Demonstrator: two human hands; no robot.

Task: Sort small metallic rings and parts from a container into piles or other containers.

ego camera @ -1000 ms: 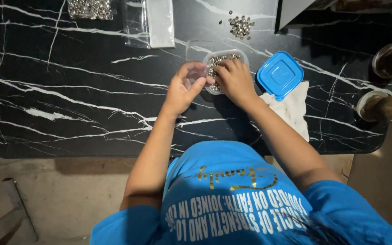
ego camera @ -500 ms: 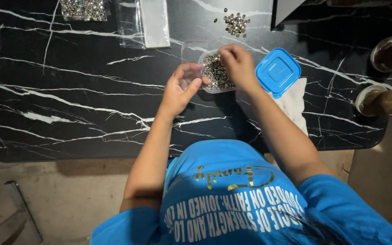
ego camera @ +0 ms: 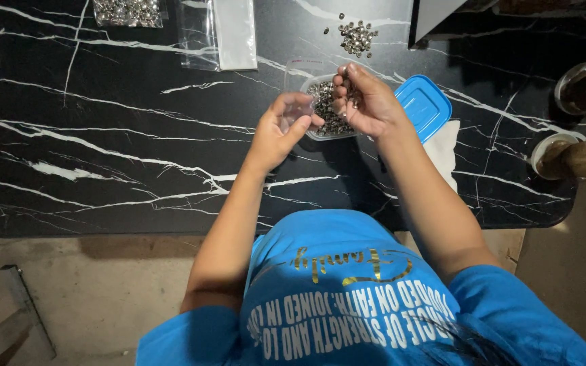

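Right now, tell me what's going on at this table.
A person in a blue shirt stands at a black marble table. The left hand holds a small clear bag open beside a clear tub full of small metal pieces. The right hand is over the tub, fingers pinched together. The tub's blue lid lies to the right on a white cloth. A loose pile of pieces and more bags lie farther back.
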